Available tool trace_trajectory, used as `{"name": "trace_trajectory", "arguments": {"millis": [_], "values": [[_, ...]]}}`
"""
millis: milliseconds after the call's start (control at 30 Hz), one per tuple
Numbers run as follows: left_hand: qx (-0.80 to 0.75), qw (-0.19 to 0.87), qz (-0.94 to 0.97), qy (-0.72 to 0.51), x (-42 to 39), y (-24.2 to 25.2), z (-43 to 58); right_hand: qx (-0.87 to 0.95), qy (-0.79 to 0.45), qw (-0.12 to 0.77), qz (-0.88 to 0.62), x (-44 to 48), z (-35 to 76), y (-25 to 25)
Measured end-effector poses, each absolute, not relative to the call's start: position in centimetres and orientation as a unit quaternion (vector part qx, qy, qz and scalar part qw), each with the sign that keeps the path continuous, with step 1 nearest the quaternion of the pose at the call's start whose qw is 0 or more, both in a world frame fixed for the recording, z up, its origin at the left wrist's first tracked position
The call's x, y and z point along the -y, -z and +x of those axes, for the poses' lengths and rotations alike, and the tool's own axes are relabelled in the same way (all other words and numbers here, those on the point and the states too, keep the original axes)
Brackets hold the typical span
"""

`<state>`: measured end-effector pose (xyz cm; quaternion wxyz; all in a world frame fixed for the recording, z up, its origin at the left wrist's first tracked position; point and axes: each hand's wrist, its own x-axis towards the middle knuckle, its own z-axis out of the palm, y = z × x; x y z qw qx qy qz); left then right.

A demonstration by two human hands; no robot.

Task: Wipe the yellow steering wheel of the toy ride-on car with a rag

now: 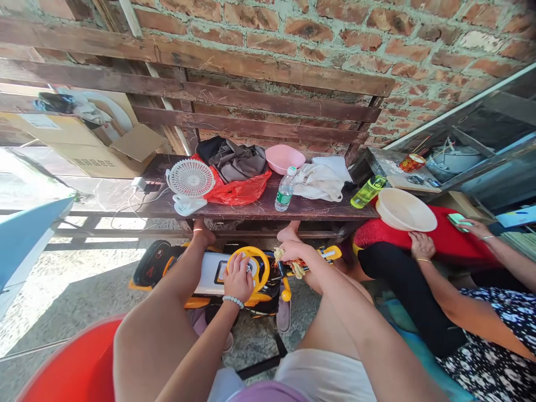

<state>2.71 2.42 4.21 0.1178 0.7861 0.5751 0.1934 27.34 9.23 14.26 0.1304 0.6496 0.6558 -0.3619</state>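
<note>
A ride-on toy car, black, white and yellow, stands between my legs with its yellow steering wheel (266, 269) turned up toward me. My left hand (238, 278) lies on the wheel's left part and hub, fingers stretched out and slightly apart. With closed fingers, my right hand (294, 251) holds a crumpled yellowish cloth (298, 270) at the car's right end, beside a yellow-edged part (333, 253). Part of the cloth is hidden under the hand. The car's black seat (153, 261) is at the left.
Along the dark wooden bench (247, 211) are a white fan (191, 178), a red plastic bag (238, 191), a pink basin (285, 158), a water bottle (285, 190) and a green bottle (367, 192). At right, another person's hand (422, 245) touches a cream basin (406, 210).
</note>
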Motion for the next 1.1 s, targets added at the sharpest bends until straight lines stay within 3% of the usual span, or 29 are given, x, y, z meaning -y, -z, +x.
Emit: {"name": "trace_trajectory", "arguments": {"millis": [133, 200, 333, 467, 633, 767, 1000, 1100], "values": [[-0.575, 0.119, 0.788, -0.185, -2.4, -4.5, 2.8, -0.633, 0.351, 0.123, 0.679, -6.3, 30.4, -15.8], [-0.578, 0.122, 0.787, -0.180, -2.4, -4.7, 2.9, -0.619, 0.345, 0.071, 0.702, -3.6, 31.4, -15.9], [-0.582, 0.128, 0.784, -0.170, -2.3, -5.1, 3.0, -0.512, 0.367, -0.185, 0.754, 2.6, 31.6, -13.7], [-0.583, 0.131, 0.785, -0.166, -2.3, -4.9, 3.0, -0.415, 0.369, -0.310, 0.772, 5.5, 30.0, -11.6], [-0.585, 0.135, 0.783, -0.162, -2.2, -4.5, 2.9, -0.484, 0.271, -0.283, 0.783, 2.7, 27.3, -12.2], [-0.583, 0.136, 0.784, -0.163, -2.2, -4.5, 3.0, -0.541, 0.285, -0.184, 0.770, 0.7, 26.0, -12.2], [-0.584, 0.147, 0.781, -0.168, -2.2, -4.6, 3.1, -0.556, 0.273, -0.127, 0.775, 5.6, 27.6, -11.5], [-0.585, 0.159, 0.779, -0.158, -2.2, -4.7, 3.1, -0.486, 0.286, -0.195, 0.803, 9.8, 26.9, -10.7]]}}
